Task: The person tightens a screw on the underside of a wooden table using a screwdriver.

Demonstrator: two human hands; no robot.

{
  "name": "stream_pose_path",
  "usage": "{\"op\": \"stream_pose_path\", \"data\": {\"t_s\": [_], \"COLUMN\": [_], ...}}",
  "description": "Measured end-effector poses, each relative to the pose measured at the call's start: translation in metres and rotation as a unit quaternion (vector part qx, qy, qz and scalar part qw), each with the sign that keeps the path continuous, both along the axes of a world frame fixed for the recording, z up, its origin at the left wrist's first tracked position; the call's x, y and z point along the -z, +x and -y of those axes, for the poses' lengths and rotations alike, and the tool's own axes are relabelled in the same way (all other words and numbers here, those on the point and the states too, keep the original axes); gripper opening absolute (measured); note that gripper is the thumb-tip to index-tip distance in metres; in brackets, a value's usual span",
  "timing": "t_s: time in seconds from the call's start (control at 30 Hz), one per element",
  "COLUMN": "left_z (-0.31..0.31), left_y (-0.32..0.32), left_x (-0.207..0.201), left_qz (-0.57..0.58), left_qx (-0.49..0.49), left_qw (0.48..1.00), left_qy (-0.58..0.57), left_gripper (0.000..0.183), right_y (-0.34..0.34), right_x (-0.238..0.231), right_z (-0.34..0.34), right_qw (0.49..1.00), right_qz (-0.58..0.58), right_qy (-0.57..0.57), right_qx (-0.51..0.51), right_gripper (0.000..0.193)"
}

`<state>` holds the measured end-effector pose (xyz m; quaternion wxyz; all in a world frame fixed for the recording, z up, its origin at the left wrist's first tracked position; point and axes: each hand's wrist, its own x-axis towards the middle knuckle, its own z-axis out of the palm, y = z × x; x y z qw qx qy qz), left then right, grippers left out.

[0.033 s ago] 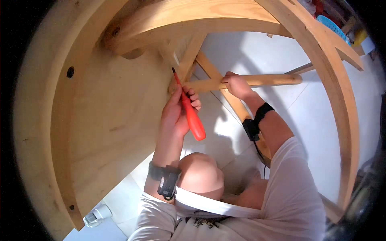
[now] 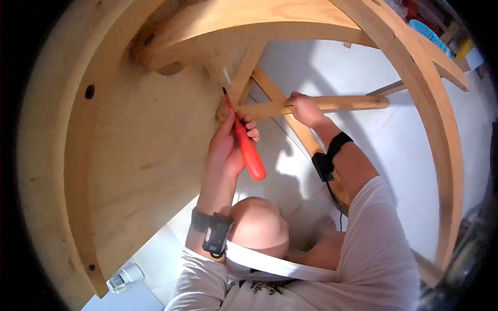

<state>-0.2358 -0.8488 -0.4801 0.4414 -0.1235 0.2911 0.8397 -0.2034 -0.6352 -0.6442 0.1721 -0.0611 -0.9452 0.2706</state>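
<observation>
My left hand (image 2: 226, 142) is closed round a red screwdriver (image 2: 250, 151). Its dark tip points up and away, beside the large wooden panel (image 2: 150, 140); the fat handle end hangs toward me. Farther right, my right hand (image 2: 306, 110) has its fingers closed at the place where a wooden crossbar (image 2: 358, 103) meets a slanted wooden bar (image 2: 304, 136). A small dark spot shows at the fingertips, but what they pinch, if anything, is hidden.
A curved-looking wooden rail (image 2: 259, 32) spans the top, and a long wooden leg (image 2: 441, 124) runs down the right. White floor tiles (image 2: 337, 65) lie below. A blue basket (image 2: 430, 36) stands far right; a white plastic thing (image 2: 124, 277) lies near left.
</observation>
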Motion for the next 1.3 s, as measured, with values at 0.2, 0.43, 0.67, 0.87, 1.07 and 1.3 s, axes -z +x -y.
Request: {"op": "stream_pose_path", "data": {"t_s": [0.2, 0.43, 0.67, 0.87, 1.07, 1.3], "left_z": [0.0, 0.007, 0.003, -0.003, -0.001, -0.004], "left_y": [0.001, -0.002, 0.001, 0.002, 0.004, 0.007], "left_x": [0.007, 0.016, 0.013, 0.012, 0.013, 0.01], "left_qz": [-0.011, -0.032, -0.037, -0.025, -0.031, -0.023], "left_qx": [0.019, 0.014, 0.011, 0.01, 0.017, 0.014], "left_qw": [0.999, 0.999, 0.999, 1.0, 0.999, 1.0], "left_qy": [0.023, 0.01, -0.009, -0.014, 0.002, -0.016], "left_gripper": [0.022, 0.022, 0.023, 0.023, 0.021, 0.024], "right_y": [-0.005, -0.012, -0.007, -0.003, -0.002, -0.001], "right_x": [0.003, 0.006, -0.001, -0.009, -0.013, -0.009], "right_z": [0.002, 0.007, 0.007, 0.004, 0.004, 0.004], "right_qw": [1.0, 0.998, 0.998, 0.997, 0.997, 0.997], "right_qz": [0.028, 0.066, 0.062, 0.066, 0.069, 0.065], "right_qy": [-0.001, 0.012, 0.014, 0.009, 0.027, 0.047], "right_qx": [0.01, 0.004, -0.026, -0.032, -0.028, -0.009], "right_gripper": [0.02, 0.024, 0.027, 0.028, 0.024, 0.02]}}
